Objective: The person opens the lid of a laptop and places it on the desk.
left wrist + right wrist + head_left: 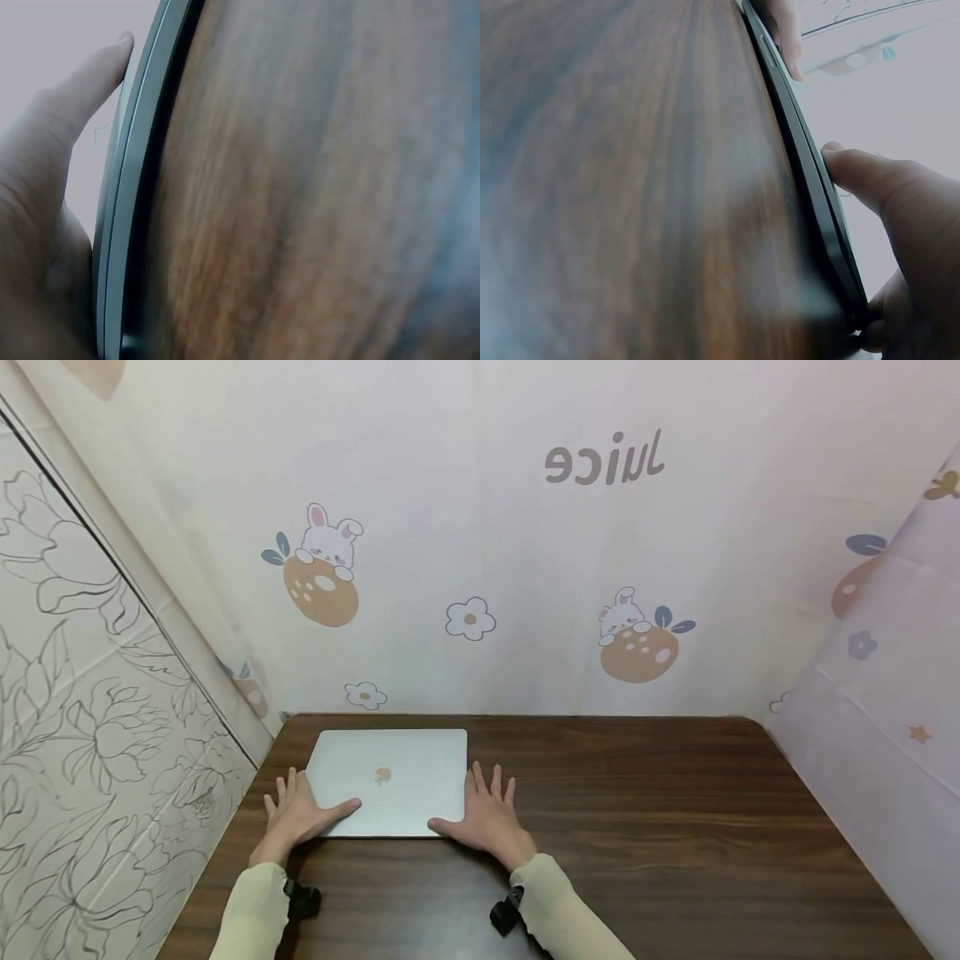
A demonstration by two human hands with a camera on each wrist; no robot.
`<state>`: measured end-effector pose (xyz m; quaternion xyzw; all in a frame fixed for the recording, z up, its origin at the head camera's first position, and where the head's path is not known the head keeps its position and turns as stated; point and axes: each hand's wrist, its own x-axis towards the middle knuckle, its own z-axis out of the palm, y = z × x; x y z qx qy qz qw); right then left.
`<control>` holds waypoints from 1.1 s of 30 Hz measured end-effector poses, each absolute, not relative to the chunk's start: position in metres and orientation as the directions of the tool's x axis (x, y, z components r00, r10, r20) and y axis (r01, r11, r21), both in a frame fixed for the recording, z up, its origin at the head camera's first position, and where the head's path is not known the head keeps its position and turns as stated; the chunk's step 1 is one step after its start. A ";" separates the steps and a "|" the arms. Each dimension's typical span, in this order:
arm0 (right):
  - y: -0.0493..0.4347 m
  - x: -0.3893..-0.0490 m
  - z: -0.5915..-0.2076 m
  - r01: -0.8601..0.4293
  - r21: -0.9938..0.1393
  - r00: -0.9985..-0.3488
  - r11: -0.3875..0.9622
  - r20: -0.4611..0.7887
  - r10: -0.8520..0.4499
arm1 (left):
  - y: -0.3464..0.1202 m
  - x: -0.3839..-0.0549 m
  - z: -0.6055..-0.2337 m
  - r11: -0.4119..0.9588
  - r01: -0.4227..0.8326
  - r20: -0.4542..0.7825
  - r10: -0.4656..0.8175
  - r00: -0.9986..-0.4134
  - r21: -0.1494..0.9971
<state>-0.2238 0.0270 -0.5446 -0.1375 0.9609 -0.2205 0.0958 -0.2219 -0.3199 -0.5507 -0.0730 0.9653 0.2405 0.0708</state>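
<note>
A closed silver laptop with an apple-shaped logo lies on the brown wooden table, toward its back left. My left hand is at the laptop's left side, thumb over the front corner of the lid and fingers spread along the side. On the opposite side, my right hand mirrors it, its thumb on the front right of the lid and its fingers straight and splayed. In the left wrist view the thumb rests by the laptop's front edge. Fingertips beneath the right thumb are dark and partly hidden.
The wooden table extends to the right of the laptop and in front of it. Behind it hangs a pale curtain with printed rabbits and flowers. A floral-patterned panel stands along the left side. Black wrist cameras sit below both hands.
</note>
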 end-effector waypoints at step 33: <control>0.061 -0.218 -0.542 -0.216 -0.457 -0.946 0.863 -0.122 -0.301 | -0.284 -0.214 -0.548 0.878 -0.173 -0.184 -0.099 -0.978 0.446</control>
